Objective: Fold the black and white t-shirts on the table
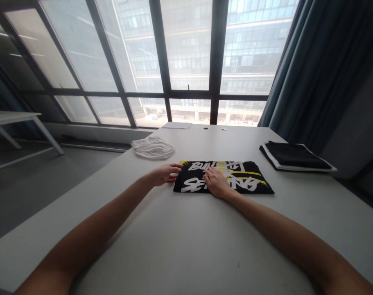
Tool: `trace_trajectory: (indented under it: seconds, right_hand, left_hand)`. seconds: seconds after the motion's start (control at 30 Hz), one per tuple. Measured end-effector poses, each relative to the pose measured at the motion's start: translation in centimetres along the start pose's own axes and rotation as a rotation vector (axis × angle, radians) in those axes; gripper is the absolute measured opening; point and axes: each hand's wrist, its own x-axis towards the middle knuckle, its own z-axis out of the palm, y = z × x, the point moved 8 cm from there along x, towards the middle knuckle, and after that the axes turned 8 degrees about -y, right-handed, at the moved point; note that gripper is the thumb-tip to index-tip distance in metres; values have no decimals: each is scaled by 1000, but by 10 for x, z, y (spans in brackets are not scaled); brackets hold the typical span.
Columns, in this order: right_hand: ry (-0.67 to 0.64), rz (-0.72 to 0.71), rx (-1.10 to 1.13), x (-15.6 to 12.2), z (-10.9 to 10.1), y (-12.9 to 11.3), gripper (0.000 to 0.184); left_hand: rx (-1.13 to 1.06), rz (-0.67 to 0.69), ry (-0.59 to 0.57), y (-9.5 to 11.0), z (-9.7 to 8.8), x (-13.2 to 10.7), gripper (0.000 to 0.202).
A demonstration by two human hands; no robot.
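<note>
A black T-shirt (pixel 247 176) with white lettering and yellow marks lies folded into a flat rectangle on the white table. My right hand (pixel 216 181) rests flat on the middle of its print, fingers stretched out. At the shirt's left edge is my left hand (pixel 165 175), its fingers apart and the tips touching or almost touching the cloth. Whether any cloth sits between the left thumb and fingers cannot be made out.
A crumpled white cloth (pixel 153 148) lies at the table's left edge. On the right is a stack of folded black and white garments (pixel 297 156). A white sheet (pixel 177 125) lies at the far end of the table (pixel 174 237). Another table (pixel 14 118) stands at left.
</note>
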Motion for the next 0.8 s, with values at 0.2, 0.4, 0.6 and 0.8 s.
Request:
trace_trajectory:
  seconds: [0.2, 0.4, 0.6, 0.8]
  right_hand:
    - [22, 11, 80, 3, 0, 7, 51]
    - [85, -1, 149, 5, -5, 13, 48]
    - [125, -28, 241, 4, -9, 12, 45]
    - [197, 56, 587, 11, -24, 27, 40]
  left_hand:
    - [98, 99, 26, -8, 3, 14, 48]
    - [292, 371, 184, -8, 4, 24, 53]
    - [262, 354, 238, -10, 10, 21, 70]
    - [175, 382, 281, 17, 17, 15, 72]
